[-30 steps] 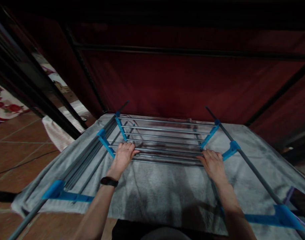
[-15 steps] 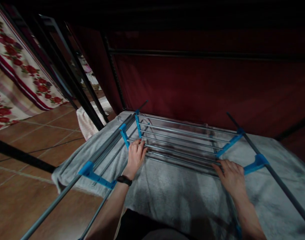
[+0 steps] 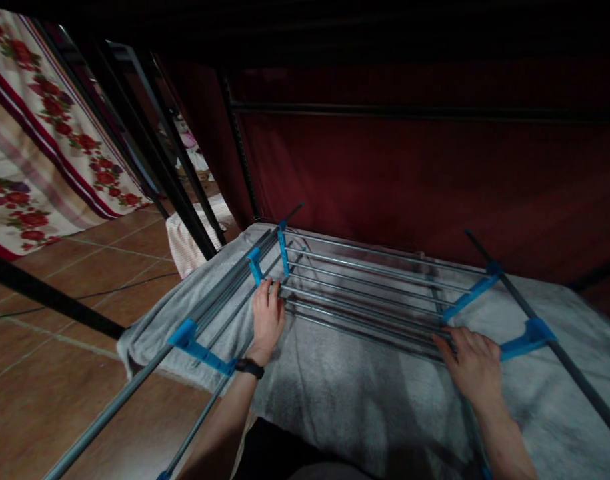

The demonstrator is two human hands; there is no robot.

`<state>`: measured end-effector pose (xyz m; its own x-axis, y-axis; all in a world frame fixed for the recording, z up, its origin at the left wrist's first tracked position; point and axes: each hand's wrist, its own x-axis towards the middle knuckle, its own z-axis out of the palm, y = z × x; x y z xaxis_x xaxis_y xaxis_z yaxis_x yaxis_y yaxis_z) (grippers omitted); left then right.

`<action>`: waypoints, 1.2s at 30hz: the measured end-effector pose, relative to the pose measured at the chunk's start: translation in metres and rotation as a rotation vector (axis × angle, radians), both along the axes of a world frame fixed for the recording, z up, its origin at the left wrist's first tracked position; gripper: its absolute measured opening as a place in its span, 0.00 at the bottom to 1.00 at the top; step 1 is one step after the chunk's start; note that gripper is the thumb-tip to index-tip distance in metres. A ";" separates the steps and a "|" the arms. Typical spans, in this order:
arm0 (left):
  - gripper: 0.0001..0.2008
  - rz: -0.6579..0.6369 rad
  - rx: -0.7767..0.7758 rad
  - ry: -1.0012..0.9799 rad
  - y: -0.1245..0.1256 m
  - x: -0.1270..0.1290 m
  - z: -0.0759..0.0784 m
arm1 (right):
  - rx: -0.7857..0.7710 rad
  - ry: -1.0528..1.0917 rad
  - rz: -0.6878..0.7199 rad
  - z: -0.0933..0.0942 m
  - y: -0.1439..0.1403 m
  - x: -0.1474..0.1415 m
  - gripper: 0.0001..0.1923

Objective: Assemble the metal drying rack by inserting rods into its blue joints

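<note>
A clothes drying rack with grey metal bars [image 3: 355,288] and blue plastic brackets [image 3: 472,297] lies across a grey blanket [image 3: 335,393] in front of me. My left hand [image 3: 268,317], with a black band on the wrist, curls over the left end of the near bars, right beside a blue bracket [image 3: 255,265]. At the right end, my right hand [image 3: 472,360] is closed round the same near bars, next to another blue bracket [image 3: 529,339]. The undersides of the bars and some fingertips are hidden. Long grey side tubes [image 3: 582,377] run toward me on both sides.
Dark metal frame posts [image 3: 149,153] stand at the left, and a dark red cloth [image 3: 409,173] hangs behind the rack. A flowered blanket [image 3: 49,133] hangs at far left. On the tiled floor [image 3: 49,380] runs a black cable [image 3: 85,295].
The view has turned slightly, so most things sit further right. Relative to the rack, my left hand has slid left along the bars toward the bracket. My right hand keeps its place on them.
</note>
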<state>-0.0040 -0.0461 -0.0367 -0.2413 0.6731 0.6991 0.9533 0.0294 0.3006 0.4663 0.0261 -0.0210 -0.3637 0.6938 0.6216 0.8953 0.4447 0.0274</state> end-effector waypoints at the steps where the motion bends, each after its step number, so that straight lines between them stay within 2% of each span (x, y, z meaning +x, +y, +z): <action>1: 0.27 -0.003 -0.007 0.010 0.001 0.001 0.002 | -0.001 0.002 0.000 0.000 0.000 0.000 0.21; 18: 0.27 0.007 -0.058 0.020 0.004 0.003 0.007 | -0.011 0.035 -0.008 0.000 -0.001 -0.003 0.20; 23: 0.27 0.012 -0.079 0.044 0.002 0.002 0.010 | 0.087 0.141 -0.023 -0.002 -0.007 -0.012 0.22; 26: 0.26 0.019 -0.092 0.059 0.000 0.003 0.013 | 0.158 0.256 -0.024 -0.010 -0.017 -0.022 0.23; 29: 0.26 0.022 -0.100 0.065 -0.001 0.004 0.015 | 0.149 0.383 -0.014 -0.024 -0.032 -0.039 0.19; 33: 0.26 0.027 -0.105 0.054 -0.001 0.006 0.015 | 0.016 0.602 0.083 -0.046 -0.051 -0.069 0.13; 36: 0.27 0.022 -0.103 0.051 -0.001 0.008 0.017 | -0.164 0.635 0.192 -0.065 -0.060 -0.090 0.13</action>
<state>0.0037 -0.0470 -0.0199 -0.2223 0.7369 0.6384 0.9662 0.0787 0.2456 0.3759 -0.0344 -0.0861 -0.0895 0.7568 0.6475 0.6203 0.5510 -0.5583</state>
